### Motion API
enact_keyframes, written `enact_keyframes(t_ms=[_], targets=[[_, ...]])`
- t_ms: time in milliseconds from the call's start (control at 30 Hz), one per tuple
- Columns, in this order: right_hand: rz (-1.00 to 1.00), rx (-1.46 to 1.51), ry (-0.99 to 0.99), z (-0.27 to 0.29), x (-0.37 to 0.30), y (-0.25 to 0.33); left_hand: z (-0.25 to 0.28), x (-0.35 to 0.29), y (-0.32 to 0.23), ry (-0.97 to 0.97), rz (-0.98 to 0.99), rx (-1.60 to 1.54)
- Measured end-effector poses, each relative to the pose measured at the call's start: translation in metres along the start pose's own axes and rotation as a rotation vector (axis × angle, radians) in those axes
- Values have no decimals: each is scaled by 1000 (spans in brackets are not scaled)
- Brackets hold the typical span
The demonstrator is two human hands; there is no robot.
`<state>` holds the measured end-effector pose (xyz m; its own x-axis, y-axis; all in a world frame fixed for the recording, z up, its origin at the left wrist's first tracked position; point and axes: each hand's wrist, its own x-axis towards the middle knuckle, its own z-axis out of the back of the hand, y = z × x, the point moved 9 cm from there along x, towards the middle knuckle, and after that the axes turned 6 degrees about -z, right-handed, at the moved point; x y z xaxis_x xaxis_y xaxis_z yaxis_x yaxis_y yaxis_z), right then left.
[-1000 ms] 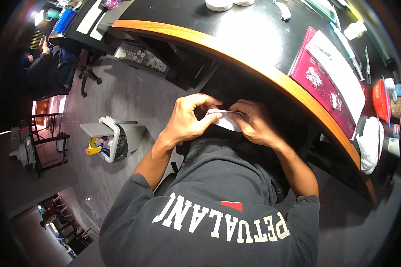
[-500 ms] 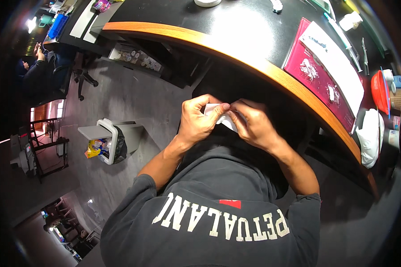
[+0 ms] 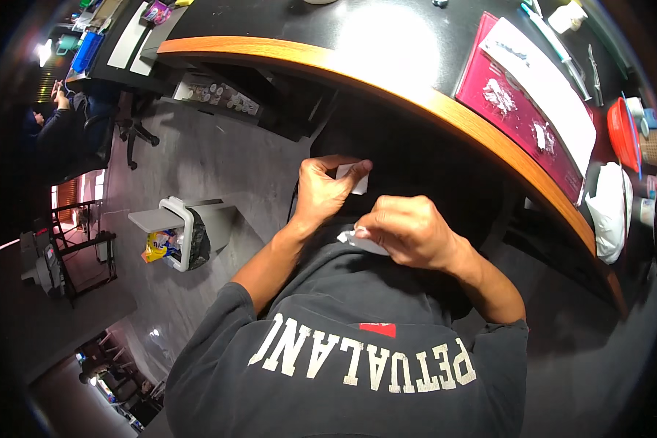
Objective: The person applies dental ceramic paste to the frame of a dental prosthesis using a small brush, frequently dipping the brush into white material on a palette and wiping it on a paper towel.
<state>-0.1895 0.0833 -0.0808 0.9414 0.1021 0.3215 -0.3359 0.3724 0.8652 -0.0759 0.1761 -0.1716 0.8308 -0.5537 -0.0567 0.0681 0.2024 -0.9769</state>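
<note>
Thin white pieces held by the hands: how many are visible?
2: one thin white piece in the left hand, another thin white piece in the right hand. More may be hidden.

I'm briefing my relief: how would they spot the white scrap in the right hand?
From the wooden-edged black desk, go down the picture to the right hand, which pinches the white scrap. Unlike the white piece in the left hand, it sits lower in view, against dark clothing.

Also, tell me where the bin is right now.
In the head view, the bin is on the floor, left of the left hand that pinches a white piece, and lower in the picture than the desk.
</note>
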Motion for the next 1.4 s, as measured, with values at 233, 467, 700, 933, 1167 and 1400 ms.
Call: enact_keyframes(t_ms=[233, 467, 700, 933, 1167, 1400], targets=[[-138, 60, -150, 14, 6, -24, -25, -11, 9, 273, 93, -320], [-269, -48, -236, 19, -1, -32, -40, -21, 24, 347, 278, -484], [-458, -139, -296, 28, -10, -49, -39, -26, 18, 449, 440, -531], [-586, -31, -349, 31, -16, -68, -39, -21, 0, 318, 229, -340], [-686, 228, -228, 27, -31, -79, -36, -19, 11, 317, 241, -329], [-730, 244, -220, 26, -36, -82, -38, -23, 2, 359, 269, -162]])
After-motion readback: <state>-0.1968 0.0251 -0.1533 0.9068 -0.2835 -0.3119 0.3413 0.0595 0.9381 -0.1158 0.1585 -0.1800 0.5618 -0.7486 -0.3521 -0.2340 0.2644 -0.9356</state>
